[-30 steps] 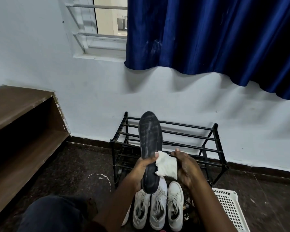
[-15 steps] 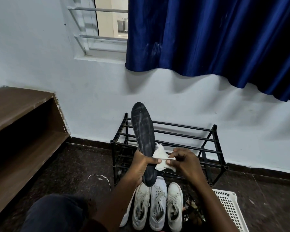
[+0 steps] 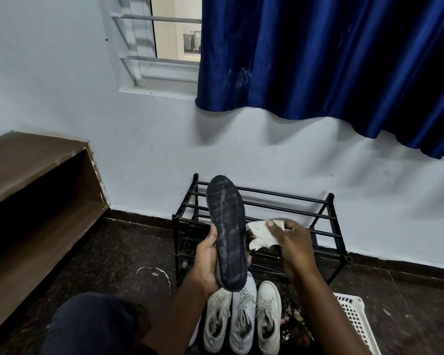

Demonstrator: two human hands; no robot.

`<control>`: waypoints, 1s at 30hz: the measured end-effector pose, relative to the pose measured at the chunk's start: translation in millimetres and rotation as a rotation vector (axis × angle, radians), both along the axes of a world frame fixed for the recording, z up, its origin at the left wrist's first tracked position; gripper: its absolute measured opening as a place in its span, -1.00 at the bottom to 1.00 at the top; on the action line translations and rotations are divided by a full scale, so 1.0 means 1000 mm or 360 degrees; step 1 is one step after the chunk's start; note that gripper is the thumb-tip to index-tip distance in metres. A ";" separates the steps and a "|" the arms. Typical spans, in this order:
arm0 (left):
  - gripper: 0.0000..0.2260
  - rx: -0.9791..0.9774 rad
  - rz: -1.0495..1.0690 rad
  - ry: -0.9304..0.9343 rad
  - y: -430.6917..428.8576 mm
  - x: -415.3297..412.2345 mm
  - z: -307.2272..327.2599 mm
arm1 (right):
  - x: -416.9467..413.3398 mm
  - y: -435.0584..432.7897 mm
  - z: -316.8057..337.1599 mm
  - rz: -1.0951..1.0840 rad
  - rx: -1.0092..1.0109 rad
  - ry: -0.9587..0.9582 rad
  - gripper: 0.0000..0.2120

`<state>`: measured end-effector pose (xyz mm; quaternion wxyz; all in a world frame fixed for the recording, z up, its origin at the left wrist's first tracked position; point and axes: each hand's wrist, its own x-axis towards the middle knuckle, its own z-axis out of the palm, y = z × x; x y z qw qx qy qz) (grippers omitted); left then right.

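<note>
Before the rack (image 3: pixel 330 201), the left hand (image 3: pixel 207 262) grips the shoe (image 3: pixel 227 231); right hand (image 3: pixel 296 245) pinches tissue (image 3: pixel 260 235).

I can read no writing anywhere; the dark sole (image 3: pixel 227 234) I hold and the white shoes (image 3: pixel 242 321) show none.

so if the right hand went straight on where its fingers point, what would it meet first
Probably the dark shoe sole in the left hand: the right hand, pinching a white tissue, points left at its edge, though depth is unclear.
</note>
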<state>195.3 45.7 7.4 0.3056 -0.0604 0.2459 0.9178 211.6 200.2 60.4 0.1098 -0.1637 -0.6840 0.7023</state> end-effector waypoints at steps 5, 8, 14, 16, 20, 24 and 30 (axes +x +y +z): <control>-0.39 0.0101 0.0010 0.0029 0.004 0.002 -0.002 | 0.012 -0.038 0.012 0.0162 0.1351 0.0637 -0.81; -0.30 0.0110 0.0025 0.0071 0.006 -0.005 -0.005 | 0.024 -0.065 -0.008 0.0638 0.1790 0.0463 -0.64; -0.27 0.0270 0.0052 -0.0060 0.003 -0.009 -0.016 | 0.052 -0.063 -0.044 0.1049 0.2044 0.0530 -0.39; -0.28 0.0263 0.0064 -0.0100 0.004 -0.007 -0.019 | 0.050 -0.057 -0.039 0.1180 0.1961 0.0442 -0.46; -0.30 0.0214 0.0114 -0.0103 0.009 -0.005 -0.021 | 0.027 -0.053 -0.050 0.1014 0.2166 0.0689 -0.52; -0.36 0.0180 0.0043 -0.0085 0.015 0.001 -0.019 | 0.008 -0.056 -0.026 0.1041 0.2019 0.0261 -0.40; -0.33 0.0149 0.0043 -0.0004 0.009 -0.007 -0.017 | 0.023 -0.053 -0.007 0.1153 0.1707 0.0322 -0.57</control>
